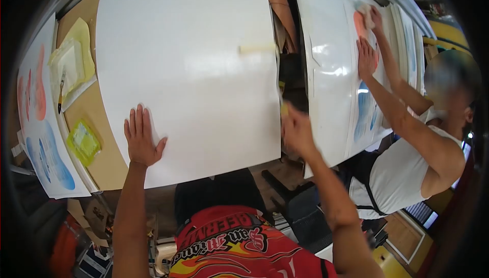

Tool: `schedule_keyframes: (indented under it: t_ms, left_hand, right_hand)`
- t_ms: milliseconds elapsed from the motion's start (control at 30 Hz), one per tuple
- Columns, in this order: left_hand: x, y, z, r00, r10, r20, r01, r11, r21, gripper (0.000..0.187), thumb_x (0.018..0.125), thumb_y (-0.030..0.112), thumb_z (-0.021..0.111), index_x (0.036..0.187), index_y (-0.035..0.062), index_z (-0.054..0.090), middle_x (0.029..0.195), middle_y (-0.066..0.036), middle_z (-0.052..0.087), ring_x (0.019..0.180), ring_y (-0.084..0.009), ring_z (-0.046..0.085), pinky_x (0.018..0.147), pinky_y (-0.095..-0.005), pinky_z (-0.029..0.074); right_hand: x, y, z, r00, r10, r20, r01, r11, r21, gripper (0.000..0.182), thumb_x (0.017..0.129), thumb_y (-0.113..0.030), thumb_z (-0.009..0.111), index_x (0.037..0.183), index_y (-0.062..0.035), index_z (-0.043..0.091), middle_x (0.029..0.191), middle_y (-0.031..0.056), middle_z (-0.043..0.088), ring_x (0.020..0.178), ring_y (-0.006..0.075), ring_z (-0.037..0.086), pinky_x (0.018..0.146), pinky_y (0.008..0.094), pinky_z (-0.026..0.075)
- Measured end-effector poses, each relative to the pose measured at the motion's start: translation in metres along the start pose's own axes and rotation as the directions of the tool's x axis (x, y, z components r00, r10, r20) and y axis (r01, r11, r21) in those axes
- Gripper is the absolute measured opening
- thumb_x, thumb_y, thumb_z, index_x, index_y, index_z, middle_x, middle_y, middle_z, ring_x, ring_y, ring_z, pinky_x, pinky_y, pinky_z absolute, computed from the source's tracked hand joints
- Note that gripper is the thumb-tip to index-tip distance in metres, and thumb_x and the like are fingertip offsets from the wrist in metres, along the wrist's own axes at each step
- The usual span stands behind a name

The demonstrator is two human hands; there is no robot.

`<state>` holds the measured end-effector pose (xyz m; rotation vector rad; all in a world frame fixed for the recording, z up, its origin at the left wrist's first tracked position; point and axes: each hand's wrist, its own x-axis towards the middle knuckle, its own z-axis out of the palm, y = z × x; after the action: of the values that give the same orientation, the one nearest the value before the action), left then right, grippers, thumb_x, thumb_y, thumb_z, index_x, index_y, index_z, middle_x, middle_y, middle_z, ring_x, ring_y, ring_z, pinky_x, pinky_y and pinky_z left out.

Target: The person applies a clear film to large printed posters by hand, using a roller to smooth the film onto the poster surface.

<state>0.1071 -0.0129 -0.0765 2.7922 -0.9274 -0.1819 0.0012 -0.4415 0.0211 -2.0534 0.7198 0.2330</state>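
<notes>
A large white sheet (pixel 204 100) lies in front of me on a brown board (pixel 113 150). My left hand (pixel 144 138) rests flat on its lower left part, fingers spread. Just off the sheet's right edge, my right hand (pixel 298 130) is closed and slightly blurred. A small yellowish bit shows at its fingertips, but I cannot make out what it is. Higher up, a pale yellow strip (pixel 257 48) lies across the sheet near that same edge.
On the left are a yellow-lined tray (pixel 72 69), a paintbrush (pixel 61 88), a green packet (pixel 84 142) and a painted sheet (pixel 46 145). A dark gap separates my table from the right one, where a co-worker's hands (pixel 365 59) hold a cloth (pixel 367 16) on a painted sheet.
</notes>
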Motion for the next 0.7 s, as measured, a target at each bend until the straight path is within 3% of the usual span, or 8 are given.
schedule_keyframes:
  t_ms: [100, 267, 367, 533, 567, 600, 667, 700]
  left_hand:
    - [-0.002, 0.003, 0.0, 0.999, 0.012, -0.041, -0.012, 1.0, -0.007, 0.091, 0.092, 0.045, 0.058, 0.159, -0.0035, 0.02, 0.166, -0.024, 0.02, 0.153, -0.0449, 0.017, 0.121, -0.0604, 0.012]
    - [-0.008, 0.003, 0.004, 0.993, 0.049, -0.111, -0.048, 0.999, 0.007, 0.087, 0.095, 0.045, 0.056, 0.16, -0.0009, 0.021, 0.167, -0.022, 0.021, 0.154, -0.043, 0.017, 0.12, -0.0606, 0.013]
    - [-0.011, 0.001, 0.009, 0.991, 0.053, -0.122, -0.049, 0.998, 0.038, 0.086, 0.098, 0.047, 0.053, 0.161, 0.001, 0.017, 0.168, -0.021, 0.017, 0.155, -0.0414, 0.016, 0.12, -0.0623, 0.013]
    - [-0.028, 0.016, 0.014, 0.985, -0.051, -0.166, 0.083, 0.979, 0.189, 0.095, 0.097, 0.056, 0.056, 0.162, 0.0027, 0.013, 0.169, -0.019, 0.013, 0.155, -0.0403, 0.013, 0.118, -0.0678, 0.008]
    - [-0.037, 0.031, 0.012, 0.98, -0.105, -0.17, 0.131, 0.98, 0.151, 0.099, 0.094, 0.06, 0.059, 0.162, 0.0039, 0.014, 0.17, -0.019, 0.011, 0.155, -0.0426, 0.012, 0.117, -0.0707, 0.011]
    - [-0.046, 0.047, 0.005, 0.988, -0.154, -0.017, 0.155, 0.977, 0.144, 0.098, 0.094, 0.059, 0.059, 0.162, 0.005, 0.015, 0.17, -0.019, 0.011, 0.155, -0.0437, 0.012, 0.116, -0.0716, 0.014]
    - [-0.063, 0.069, -0.005, 0.925, -0.252, 0.284, 0.22, 0.965, 0.143, 0.096, 0.094, 0.058, 0.06, 0.163, 0.0072, 0.017, 0.17, -0.019, 0.01, 0.155, -0.0457, 0.011, 0.114, -0.0733, 0.018]
    - [-0.069, 0.062, 0.01, 0.95, -0.235, 0.205, 0.219, 0.971, 0.099, 0.096, 0.092, 0.058, 0.062, 0.163, 0.0111, 0.018, 0.171, -0.016, 0.009, 0.154, -0.0474, 0.011, 0.112, -0.0748, 0.023]
  right_hand:
    - [-0.137, 0.059, 0.008, 0.991, 0.131, 0.04, -0.134, 0.988, 0.074, 0.029, 0.103, -0.011, 0.056, 0.127, 0.0046, 0.062, 0.072, 0.003, 0.055, 0.067, 0.0063, 0.048, 0.057, 0.0266, 0.042]
    - [-0.291, 0.109, 0.017, 0.929, 0.363, 0.074, -0.37, 0.919, 0.139, 0.038, 0.102, -0.01, 0.057, 0.138, 0.002, 0.058, 0.072, -0.0015, 0.054, 0.061, 0.0042, 0.046, 0.054, 0.0239, 0.042]
    - [-0.321, 0.073, 0.004, 0.835, 0.537, 0.12, -0.55, 0.804, 0.227, 0.041, 0.103, -0.011, 0.056, 0.144, -0.0027, 0.055, 0.071, -0.0021, 0.054, 0.054, 0.0031, 0.045, 0.048, 0.0226, 0.04]
    - [-0.289, 0.047, 0.02, 0.93, 0.336, 0.152, -0.365, 0.894, 0.26, 0.044, 0.107, -0.02, 0.05, 0.15, -0.009, 0.051, 0.063, -0.0024, 0.051, 0.045, 0.0044, 0.046, 0.041, 0.0231, 0.038]
    - [-0.27, 0.055, 0.029, 0.942, 0.293, 0.163, -0.327, 0.907, 0.265, 0.04, 0.107, -0.022, 0.05, 0.145, -0.0074, 0.054, 0.061, -0.0016, 0.051, 0.043, 0.0057, 0.046, 0.04, 0.0239, 0.038]
    - [-0.248, 0.062, 0.04, 0.954, 0.248, 0.17, -0.288, 0.918, 0.274, 0.038, 0.108, -0.024, 0.049, 0.14, -0.0059, 0.057, 0.06, -0.0008, 0.051, 0.04, 0.0071, 0.047, 0.038, 0.0247, 0.038]
    - [-0.199, 0.039, 0.045, 0.971, 0.214, 0.11, -0.235, 0.942, 0.24, 0.031, 0.108, -0.027, 0.048, 0.112, -0.0025, 0.066, 0.056, 0.0016, 0.052, 0.038, 0.0101, 0.048, 0.036, 0.0271, 0.037]
    - [-0.164, 0.031, 0.043, 0.976, 0.175, 0.131, -0.2, 0.957, 0.209, 0.031, 0.107, -0.028, 0.048, 0.099, -0.0023, 0.063, 0.054, 0.0025, 0.052, 0.037, 0.0112, 0.049, 0.035, 0.0282, 0.037]
